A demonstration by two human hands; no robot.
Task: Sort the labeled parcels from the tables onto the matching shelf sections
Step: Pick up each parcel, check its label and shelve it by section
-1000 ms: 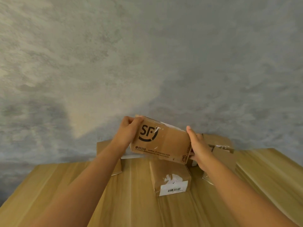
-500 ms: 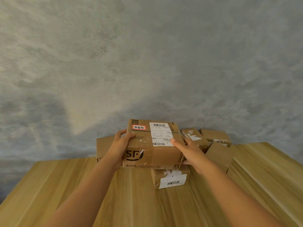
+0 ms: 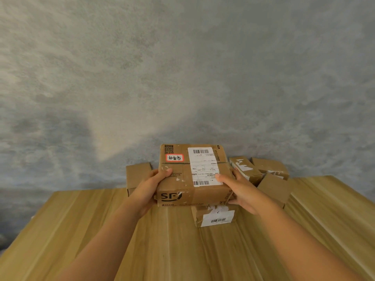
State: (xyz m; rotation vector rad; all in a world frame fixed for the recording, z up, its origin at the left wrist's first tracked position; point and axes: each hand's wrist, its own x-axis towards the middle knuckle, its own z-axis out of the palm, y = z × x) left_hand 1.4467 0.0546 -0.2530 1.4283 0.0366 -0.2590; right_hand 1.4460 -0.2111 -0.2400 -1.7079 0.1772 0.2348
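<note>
Both hands held a parcel [image 3: 192, 175] above the desk [image 3: 101, 230]: left hand [image 3: 148, 189] gripping its left side, right hand [image 3: 241, 191] its right, thumbs on top. Smaller boxes [image 3: 215, 217] lay beneath and behind the parcel.

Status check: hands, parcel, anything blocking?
Left hand and right hand both grip the SF parcel, held above the table, label side up. Other boxes beside and under it. No shelf in view.
</note>
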